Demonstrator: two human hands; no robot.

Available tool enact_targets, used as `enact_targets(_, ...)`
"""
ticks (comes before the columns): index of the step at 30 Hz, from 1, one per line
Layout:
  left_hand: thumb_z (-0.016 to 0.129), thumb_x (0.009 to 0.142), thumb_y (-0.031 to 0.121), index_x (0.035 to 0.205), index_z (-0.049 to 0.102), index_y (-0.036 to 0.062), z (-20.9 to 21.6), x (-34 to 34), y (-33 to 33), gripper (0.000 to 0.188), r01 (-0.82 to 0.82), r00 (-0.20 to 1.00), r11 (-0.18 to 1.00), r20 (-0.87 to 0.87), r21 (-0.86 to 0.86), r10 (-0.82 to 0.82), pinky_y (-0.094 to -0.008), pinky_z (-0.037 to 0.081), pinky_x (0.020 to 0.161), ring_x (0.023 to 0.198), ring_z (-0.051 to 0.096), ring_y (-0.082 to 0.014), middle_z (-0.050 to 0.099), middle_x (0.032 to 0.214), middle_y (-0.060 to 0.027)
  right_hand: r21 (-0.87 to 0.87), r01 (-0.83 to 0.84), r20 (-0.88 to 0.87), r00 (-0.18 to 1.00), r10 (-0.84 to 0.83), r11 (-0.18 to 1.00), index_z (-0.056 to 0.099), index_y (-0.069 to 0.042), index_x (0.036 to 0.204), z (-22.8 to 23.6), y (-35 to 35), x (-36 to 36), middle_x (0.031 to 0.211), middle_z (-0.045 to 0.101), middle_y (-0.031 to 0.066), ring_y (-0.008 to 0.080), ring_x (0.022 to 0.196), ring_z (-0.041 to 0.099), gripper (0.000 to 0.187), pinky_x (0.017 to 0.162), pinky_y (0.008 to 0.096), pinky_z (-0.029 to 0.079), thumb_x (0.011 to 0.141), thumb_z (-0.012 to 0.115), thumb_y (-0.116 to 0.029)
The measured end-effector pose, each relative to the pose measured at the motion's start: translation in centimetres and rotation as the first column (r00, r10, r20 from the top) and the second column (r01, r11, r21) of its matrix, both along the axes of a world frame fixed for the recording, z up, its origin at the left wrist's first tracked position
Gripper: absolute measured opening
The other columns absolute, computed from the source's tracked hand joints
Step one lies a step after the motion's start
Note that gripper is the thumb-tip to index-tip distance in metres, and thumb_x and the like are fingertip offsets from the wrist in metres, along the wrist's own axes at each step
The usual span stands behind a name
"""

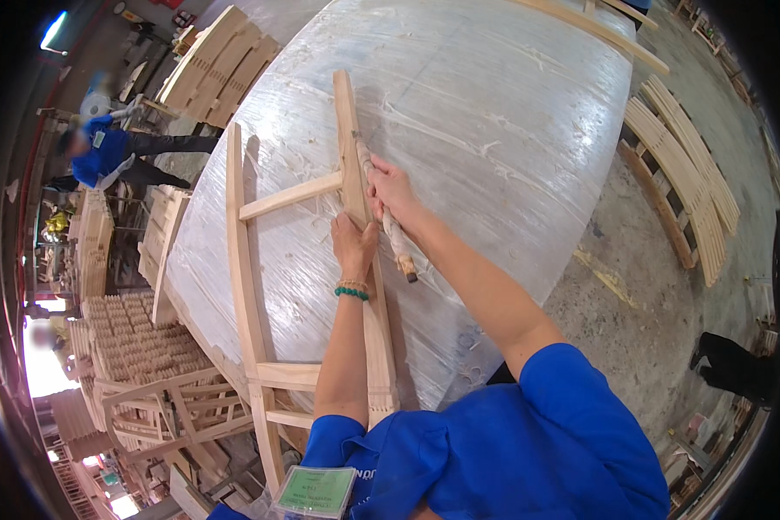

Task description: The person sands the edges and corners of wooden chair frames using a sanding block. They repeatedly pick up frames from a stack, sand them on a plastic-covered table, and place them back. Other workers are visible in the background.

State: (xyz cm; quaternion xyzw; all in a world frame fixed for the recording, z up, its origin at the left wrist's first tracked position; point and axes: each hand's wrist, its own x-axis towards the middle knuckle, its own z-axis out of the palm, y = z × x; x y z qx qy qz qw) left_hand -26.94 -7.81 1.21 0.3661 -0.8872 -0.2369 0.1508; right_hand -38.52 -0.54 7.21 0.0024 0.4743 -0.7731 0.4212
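Fingers [381, 165] grip stick [393, 232]; green badge [314, 490] lettered.

The frame [291, 196] was pale, bare wood: two long rails joined by one rung toward the far end and two close together toward the near end. It lay flat on the table [494, 199], its left rail running past the edge at the near end. The right rail reached farther out than the left, and the left hand [353, 244] gripped it near the upper rung. The stick [393, 232], wrapped in worn, light material with a dark near tip, slanted alongside that rail in the right hand [392, 192].
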Motion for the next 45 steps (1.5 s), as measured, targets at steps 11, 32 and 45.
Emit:
enact_targets(11,0.069,0.073,0.022,0.102,0.049,-0.0031,0.0,0.4,-0.3,0.044,0.002,0.999,1.000,0.041,-0.008,-0.002,-0.0450,0.044,0.089,0.104,0.050,-0.0397,0.053,0.104,-0.0219,-0.035,0.029,-0.005,1.000,-0.029,0.999,0.038,-0.010,0.142,-0.1,-1.9,-0.5,0.059,0.048,0.0045,0.0108,0.036,0.041,0.049,0.031,0.0278,0.037,0.094,0.045,-0.013)
enact_targets(32,0.069,0.083,0.026,0.123,0.053,-0.0009,3.8,17.2,3.3,0.050,-0.114,0.976,0.993,-0.187,0.015,0.115,-0.0414,0.032,0.105,0.121,0.045,-0.0311,0.052,0.126,-0.0171,-0.150,-0.085,0.286,0.950,0.125,0.985,0.053,-0.009,0.097,-1.2,26.7,-3.2,0.053,0.037,-0.0058,0.0045,0.034,0.034,0.026,0.028,0.0222,0.031,0.100,0.041,-0.032)
enact_targets(45,0.059,0.088,0.050,0.127,0.051,-0.0042,14.1,62.1,18.7,0.067,-0.978,0.140,0.154,-0.106,0.138,0.984,-0.0403,0.043,0.093,0.116,0.050,-0.0280,0.056,0.122,-0.0159,-0.289,0.204,0.319,0.942,-0.106,0.935,0.034,-0.004,0.138,2.3,40.2,10.1,0.068,0.040,-0.0037,0.0015,0.040,0.034,0.041,0.032,0.0184,0.035,0.100,0.043,-0.019)
